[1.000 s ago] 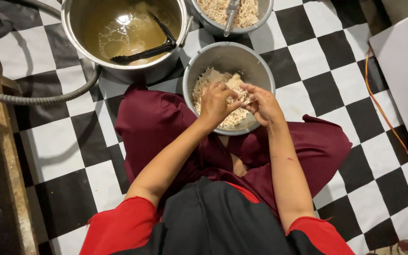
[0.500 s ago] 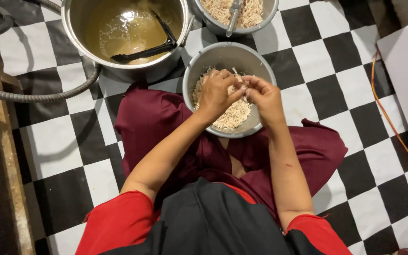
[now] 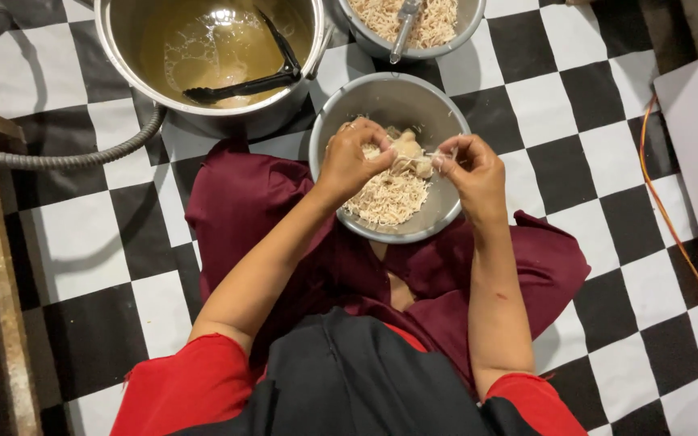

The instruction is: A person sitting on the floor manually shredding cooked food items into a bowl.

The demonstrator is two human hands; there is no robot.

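Observation:
A metal bowl (image 3: 389, 93) rests on my lap, half full of pale shredded meat (image 3: 385, 198). Over it, my left hand (image 3: 347, 161) grips a pale chunk of cooked meat (image 3: 408, 153). My right hand (image 3: 470, 168) pinches a thin strand pulled off the chunk's right side. The two hands are a short way apart above the bowl's middle.
A large steel pot (image 3: 119, 60) of yellowish broth with black tongs (image 3: 244, 81) stands at the upper left. A second bowl (image 3: 454, 40) of shredded meat with a metal utensil (image 3: 401, 28) sits at the top. A corrugated hose (image 3: 58, 157) and an orange cable (image 3: 672, 234) cross the checkered floor (image 3: 575, 121).
My hands were pressed together over the bowl. Now they have drawn apart, the right hand moving right with a strand. The meat chunk shows between them.

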